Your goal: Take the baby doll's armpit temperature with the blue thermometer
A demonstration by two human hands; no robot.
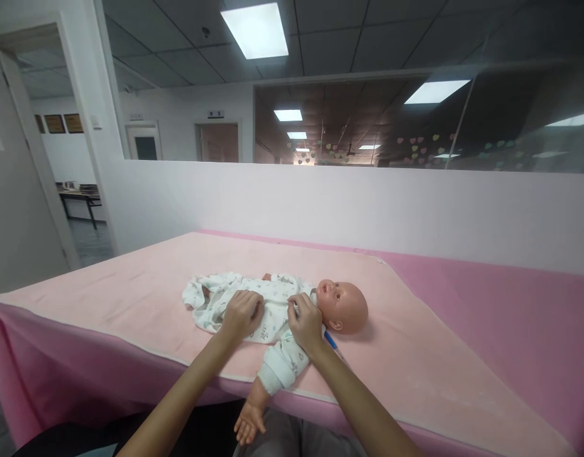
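A baby doll (345, 306) lies on its back, head to the right, dressed in a white patterned romper (275, 325). My left hand (244, 312) rests on the romper's front near the doll's waist, its fingers curled onto the cloth. Closer to the doll's neck, my right hand (305, 320) pinches the romper at the chest. My fingertips are partly hidden, and a small gap of cloth lies between the two hands. The doll's near arm (258, 397) hangs over the table edge, palm up. Behind my right wrist shows a blue-ended, pen-like stick (331, 341), partly covered.
A pale pink mat (149, 279) covers much of the table, over a darker pink cloth (525, 311). The table's front edge runs close to my lap. A white wall (320, 197) with a window stands behind, and a doorway opens at the left.
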